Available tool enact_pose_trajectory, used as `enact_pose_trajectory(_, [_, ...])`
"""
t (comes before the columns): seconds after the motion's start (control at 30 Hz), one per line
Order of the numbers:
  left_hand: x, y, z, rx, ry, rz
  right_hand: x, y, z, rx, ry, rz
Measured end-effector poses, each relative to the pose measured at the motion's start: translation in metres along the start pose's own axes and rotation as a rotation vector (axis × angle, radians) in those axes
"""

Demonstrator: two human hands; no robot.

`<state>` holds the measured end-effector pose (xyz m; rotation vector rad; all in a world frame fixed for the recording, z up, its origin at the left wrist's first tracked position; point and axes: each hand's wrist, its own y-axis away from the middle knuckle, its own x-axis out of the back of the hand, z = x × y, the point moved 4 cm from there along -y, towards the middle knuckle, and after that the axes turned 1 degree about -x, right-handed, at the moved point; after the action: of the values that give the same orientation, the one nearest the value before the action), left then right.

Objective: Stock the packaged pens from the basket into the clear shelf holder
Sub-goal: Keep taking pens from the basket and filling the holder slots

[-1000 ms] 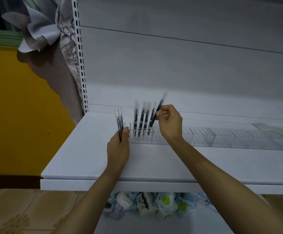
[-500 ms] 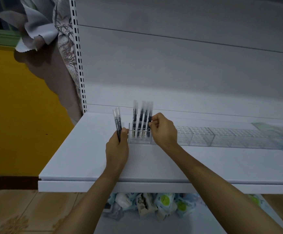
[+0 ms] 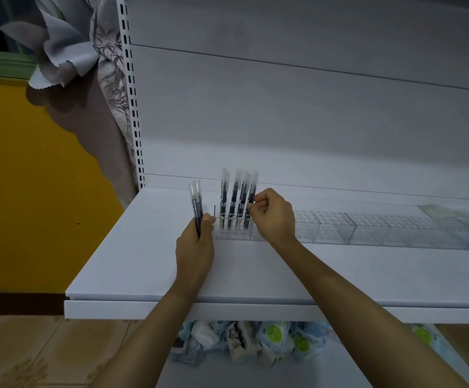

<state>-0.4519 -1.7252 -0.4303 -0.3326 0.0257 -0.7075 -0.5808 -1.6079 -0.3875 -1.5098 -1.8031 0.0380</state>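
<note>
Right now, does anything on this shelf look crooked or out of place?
Nothing spilled or damaged. The pens in the clear holder stand nearly upright; the rightmost pen, pinched by the right hand, leans slightly. Under the shelf, small packets lie in a jumbled heap rather than rows.

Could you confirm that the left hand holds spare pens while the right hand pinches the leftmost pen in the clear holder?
No: the head view shows the right hand pinching the rightmost pen in the clear holder; the rest holds.
</note>
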Motion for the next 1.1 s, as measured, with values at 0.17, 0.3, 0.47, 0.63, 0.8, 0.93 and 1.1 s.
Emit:
enact_pose_trajectory(0.17, [-0.001, -0.001, -0.002, -0.001, 0.004, -0.008, 0.001, 0.001, 0.000, -0.002, -0.041, 0.000])
enact_pose_trajectory(0.3, [0.000, 0.003, 0.006, -0.006, -0.007, 0.008, 0.001, 0.003, 0.003, -0.006, -0.138, 0.004])
enact_pose_trajectory(0.47, [0.009, 0.009, 0.013, -0.085, 0.117, 0.113, 0.025, 0.030, -0.005, 0.030, -0.485, 0.283])
enact_pose_trajectory(0.63, [-0.006, 0.017, 0.026, -0.229, 0.022, -0.219, 0.014, 0.047, -0.031, -0.045, -0.573, -0.181])
enact_pose_trajectory(0.8, [-0.007, 0.014, 0.017, -0.148, -0.060, -0.306, 0.008, 0.057, -0.043, 0.045, -0.632, -0.411])
enact_pose_trajectory(0.93, [-0.010, 0.014, 0.016, -0.120, -0.074, -0.369, 0.013, 0.058, -0.041, 0.025, -0.648, -0.462])
enact_pose_trajectory(1.1, [-0.014, 0.018, 0.019, -0.156, -0.021, -0.421, 0.012, 0.056, -0.036, -0.055, -0.602, -0.350])
